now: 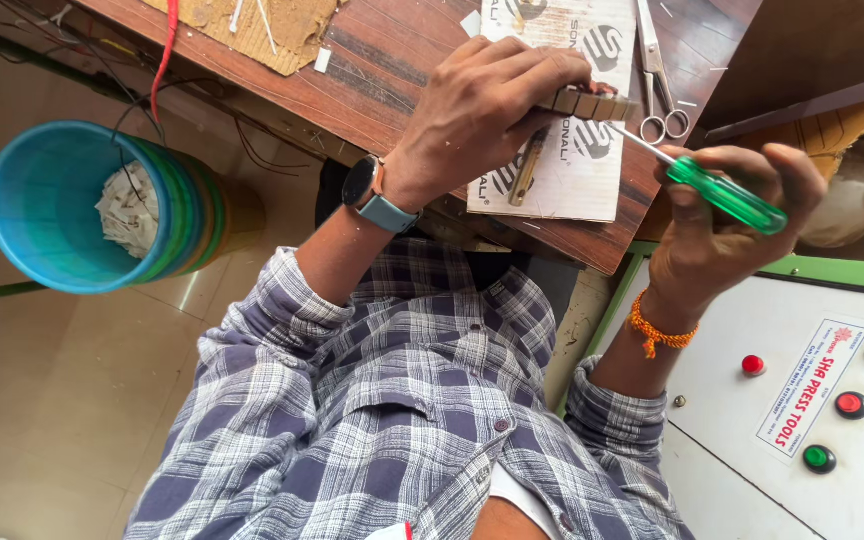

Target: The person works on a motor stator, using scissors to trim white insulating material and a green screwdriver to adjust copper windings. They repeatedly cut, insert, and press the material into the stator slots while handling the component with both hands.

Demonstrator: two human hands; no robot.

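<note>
A small block-shaped part (584, 103) of brownish segments is pinched between the curled fingers (542, 72) of the left hand (482, 110), which is closed over it from above, just above a white printed card (562, 150) lying on the dark wooden table (392, 60). A green-handled screwdriver (722, 192) is gripped in the right hand (727, 225), the fingers wrapped loosely round the handle with the thumb along it, and its metal shaft is pointed toward the near end of the block (whether the tip actually touches it cannot be told). A slim brass-coloured piece (526, 168) is seen on the card below the left hand. A pair of scissors (658, 70) is laid beside the card, near the screwdriver's tip. A watch (367, 190) is worn on the left wrist and an orange thread band (657, 330) on the right. Further out, a blue bucket (82, 205) holding crumpled white scraps is seen on the floor, and a white control panel (802, 400) with red and green buttons is placed under the right forearm.
</note>
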